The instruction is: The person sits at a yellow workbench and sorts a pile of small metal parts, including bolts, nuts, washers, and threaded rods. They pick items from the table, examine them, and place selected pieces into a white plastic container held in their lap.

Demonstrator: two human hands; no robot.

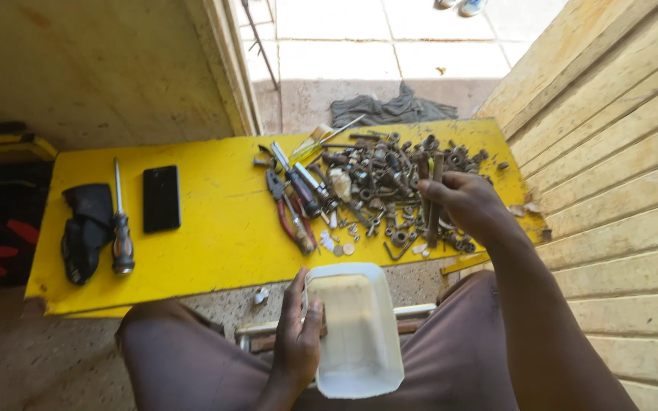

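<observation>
- The tub [359, 331] is white, smooth plastic, rectangular with rounded corners, and sits over the lap below the board [215, 228].
- The left hand [298, 342] grips the tub's left rim, thumb over the edge and fingers curled.
- The right hand [466, 205] lies fingers bent on the hardware pile [390, 183], dull rusty bolts, nuts and washers; whether it holds any I cannot tell.
- The pile lies on the flat, painted yellow board, above and right of the tub.
- Red-handled pliers [287, 213] lie just left of the pile.

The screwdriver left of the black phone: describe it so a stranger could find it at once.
Start at the yellow board and go to its left end. Between the black glove and the flat black phone lies the screwdriver, alone. Its long thin metal shaft points away; its dark, bulbous handle lies nearest the person.
</observation>
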